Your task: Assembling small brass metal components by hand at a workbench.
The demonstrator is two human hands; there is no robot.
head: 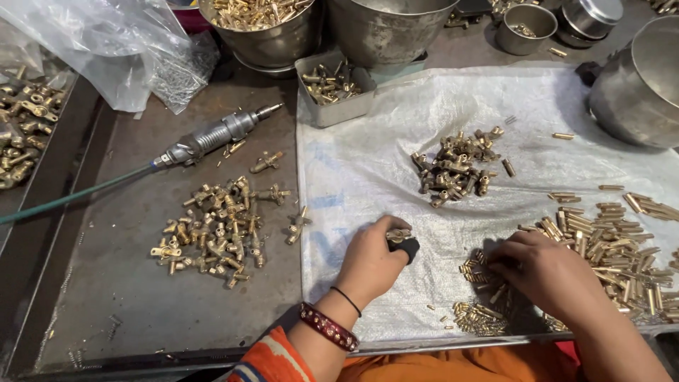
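My left hand (pixel 371 262) rests on a white woven sheet (pixel 368 170) and grips a small brass fitting (pixel 397 235) seated on a black holder (pixel 408 247). My right hand (pixel 548 272) lies palm down over a spread of short brass pins (pixel 608 244), its fingertips on the small ones near the front edge. A heap of brass valve bodies (pixel 456 166) sits on the sheet beyond both hands. A red bangle and a thin black band circle my left wrist.
A pile of assembled brass fittings (pixel 216 230) lies on the dark metal tray at left. A pneumatic screwdriver (pixel 216 136) with a green hose lies behind it. Steel bowls (pixel 265 28), a small square tin (pixel 332 88) and a plastic bag (pixel 106 49) stand at the back.
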